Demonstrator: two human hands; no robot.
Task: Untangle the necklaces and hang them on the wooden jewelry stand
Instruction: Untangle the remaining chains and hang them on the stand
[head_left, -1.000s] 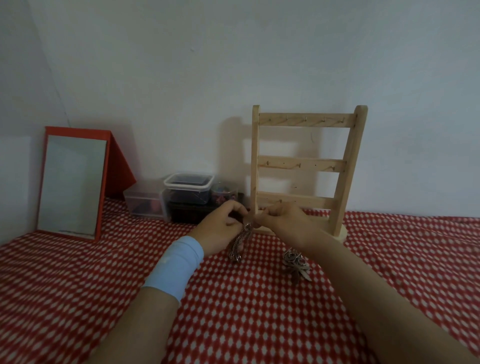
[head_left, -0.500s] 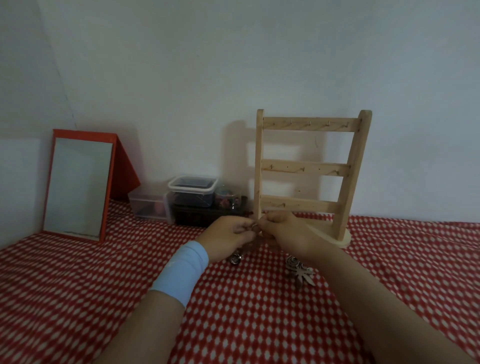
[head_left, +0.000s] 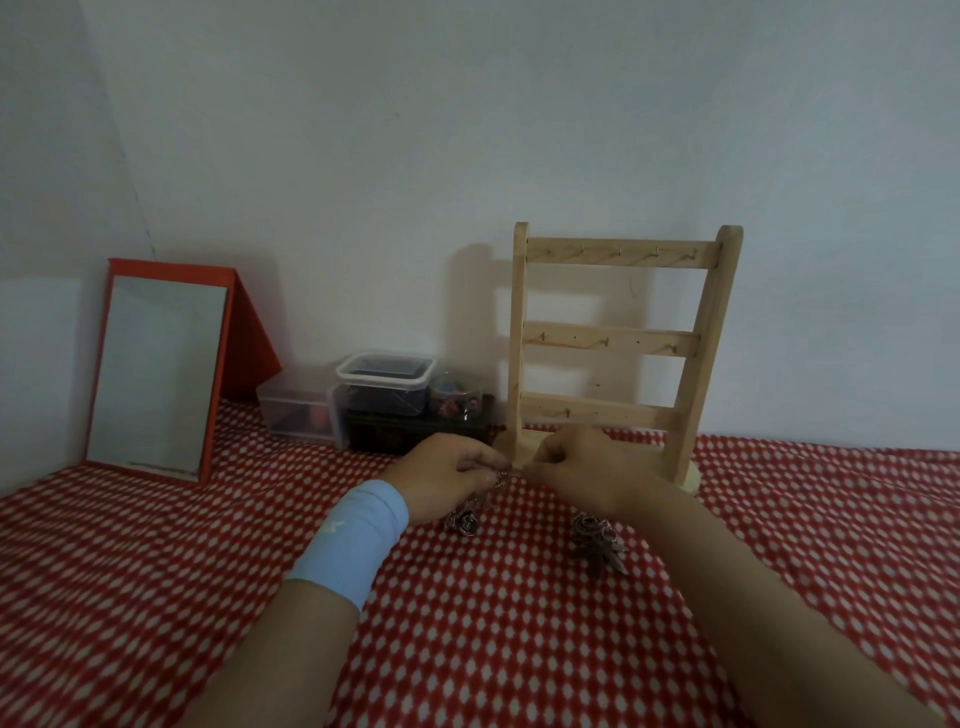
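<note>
The wooden jewelry stand (head_left: 613, 343) stands upright against the wall, its three hooked bars bare. Just in front of its base my left hand (head_left: 447, 480) and my right hand (head_left: 576, 467) meet, both pinching a metal necklace (head_left: 501, 475) between their fingertips. That necklace's rose pendant (head_left: 464, 521) hangs down under my left hand, touching the cloth. A second rose-and-leaf pendant (head_left: 597, 540) lies on the cloth beneath my right wrist. A light blue wristband (head_left: 353, 540) sits on my left wrist. The chain itself is mostly hidden by my fingers.
A red-framed mirror (head_left: 156, 374) leans at the back left. Clear plastic boxes (head_left: 384, 382) and a dark box (head_left: 415, 431) are stacked by the wall, left of the stand. The red-and-white checked cloth (head_left: 493, 623) covers the surface.
Both hands have lowered with the necklace toward the cloth in front of the stand's base; the pendant now touches the cloth. The view has tilted upward.
</note>
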